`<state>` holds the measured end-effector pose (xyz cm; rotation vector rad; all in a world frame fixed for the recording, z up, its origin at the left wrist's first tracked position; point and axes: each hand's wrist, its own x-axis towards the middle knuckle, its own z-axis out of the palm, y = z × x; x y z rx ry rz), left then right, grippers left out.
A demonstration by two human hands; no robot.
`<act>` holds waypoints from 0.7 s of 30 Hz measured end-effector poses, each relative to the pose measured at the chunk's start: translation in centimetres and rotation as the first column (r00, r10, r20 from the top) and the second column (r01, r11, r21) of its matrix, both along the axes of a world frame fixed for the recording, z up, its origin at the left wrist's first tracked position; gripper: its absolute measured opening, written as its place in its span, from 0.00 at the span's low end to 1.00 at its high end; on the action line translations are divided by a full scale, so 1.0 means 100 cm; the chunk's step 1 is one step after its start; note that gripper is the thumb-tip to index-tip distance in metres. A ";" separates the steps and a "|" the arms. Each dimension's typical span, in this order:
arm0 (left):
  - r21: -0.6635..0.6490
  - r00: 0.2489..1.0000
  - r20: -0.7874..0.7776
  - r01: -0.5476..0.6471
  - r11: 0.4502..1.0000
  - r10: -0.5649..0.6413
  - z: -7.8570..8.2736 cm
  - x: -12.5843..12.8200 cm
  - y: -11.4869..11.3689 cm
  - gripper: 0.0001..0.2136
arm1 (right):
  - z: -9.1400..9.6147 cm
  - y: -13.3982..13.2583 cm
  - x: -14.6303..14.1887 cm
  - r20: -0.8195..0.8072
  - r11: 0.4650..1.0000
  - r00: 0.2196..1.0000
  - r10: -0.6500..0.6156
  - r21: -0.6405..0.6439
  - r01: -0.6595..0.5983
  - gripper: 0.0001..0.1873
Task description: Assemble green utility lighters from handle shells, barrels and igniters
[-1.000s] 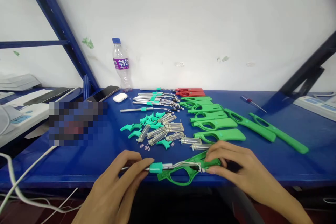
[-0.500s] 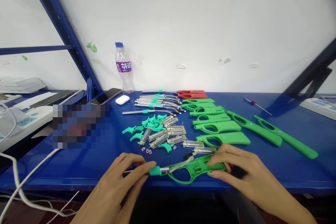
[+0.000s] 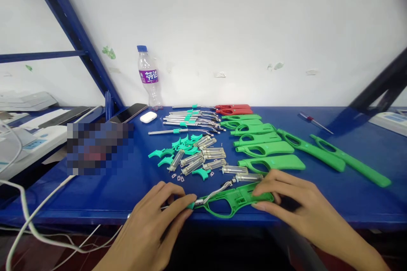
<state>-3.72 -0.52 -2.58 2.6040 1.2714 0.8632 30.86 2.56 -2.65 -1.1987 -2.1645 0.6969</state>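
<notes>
Where right fingers (image 3: 269, 186) pinch, the green casing (image 3: 244, 198) ends.

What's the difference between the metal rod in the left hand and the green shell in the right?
The metal rod is slim and silvery with a teal collar, while the green shell is broader and one colour. White wires trail from the rod; the shell has an oval opening. The left hand covers much of the rod; the right hand grips one end of the shell. Both are held near the front of the table.
</notes>
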 end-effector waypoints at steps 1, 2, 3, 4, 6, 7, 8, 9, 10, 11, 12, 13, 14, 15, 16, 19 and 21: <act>-0.003 1.000 -0.007 0.007 1.000 -0.007 0.000 0.000 0.000 0.19 | 0.000 0.000 0.000 -0.003 1.000 1.000 0.002 0.002 -0.002 0.08; -0.005 1.000 -0.013 0.013 1.000 -0.013 0.000 0.000 0.000 0.19 | 0.001 0.000 0.000 -0.005 1.000 1.000 0.003 0.004 -0.003 0.07; -0.011 1.000 -0.020 0.017 1.000 -0.018 0.000 -0.001 0.000 0.19 | 0.001 0.000 0.000 -0.009 1.000 1.000 0.002 0.009 -0.002 0.07; -0.021 0.999 -0.027 0.018 1.000 -0.018 -0.001 -0.001 0.000 0.18 | 0.002 -0.001 0.000 -0.014 1.000 1.000 0.003 0.014 -0.003 0.06; -0.041 0.999 -0.042 0.024 0.999 -0.026 -0.002 -0.003 -0.001 0.18 | 0.003 -0.001 0.000 -0.026 1.000 1.000 0.005 0.027 -0.004 0.05; -0.052 0.998 -0.049 0.024 0.998 -0.026 -0.002 -0.003 -0.001 0.19 | 0.003 -0.001 -0.001 -0.031 0.999 0.999 0.007 0.034 -0.006 0.05; -0.058 0.998 -0.056 0.021 0.998 -0.024 -0.003 -0.003 -0.002 0.20 | 0.003 -0.002 -0.001 -0.036 0.999 0.999 0.009 0.039 -0.008 0.04; -0.057 0.998 -0.062 0.018 0.998 -0.022 -0.004 -0.004 -0.003 0.22 | 0.003 -0.001 -0.001 -0.038 0.999 0.999 0.013 0.043 -0.011 0.04; -0.049 0.998 -0.067 0.014 0.999 -0.018 -0.005 -0.003 -0.004 0.24 | 0.003 -0.001 -0.001 -0.038 0.999 0.999 0.014 0.046 -0.012 0.03; -0.032 0.997 -0.072 0.010 0.999 -0.013 -0.006 -0.003 -0.005 0.26 | 0.003 -0.001 -0.001 -0.037 0.999 0.999 0.013 0.047 -0.012 0.03; -0.007 0.997 -0.078 0.007 1.000 -0.007 -0.006 -0.002 -0.006 0.27 | 0.003 -0.001 -0.001 -0.035 0.999 0.999 0.013 0.047 -0.011 0.03; 0.022 0.996 -0.090 0.006 1.000 -0.004 -0.006 -0.001 -0.007 0.28 | 0.003 -0.001 -0.001 -0.033 0.999 0.999 0.011 0.050 -0.009 0.03; 0.051 0.994 -0.111 -0.002 0.999 0.007 -0.006 0.000 -0.008 0.29 | 0.003 0.000 -0.001 -0.031 0.999 0.999 0.009 0.054 -0.008 0.03; 0.079 0.990 -0.138 -0.008 0.997 0.019 -0.004 0.001 -0.008 0.30 | 0.002 0.000 -0.001 -0.029 0.998 1.000 0.008 0.058 -0.006 0.03; 0.107 0.986 -0.166 -0.012 0.994 0.030 -0.003 0.002 -0.009 0.30 | 0.002 0.000 -0.001 -0.025 0.998 1.000 0.008 0.062 -0.006 0.03; 0.168 0.970 -0.239 0.009 0.986 0.031 0.003 0.004 -0.009 0.31 | 0.001 0.000 0.000 -0.013 0.997 1.000 0.012 0.073 -0.011 0.04; 0.200 0.967 -0.252 0.031 0.979 0.021 0.006 0.005 -0.008 0.29 | 0.000 -0.001 0.001 -0.006 0.996 1.000 0.011 0.084 -0.010 0.05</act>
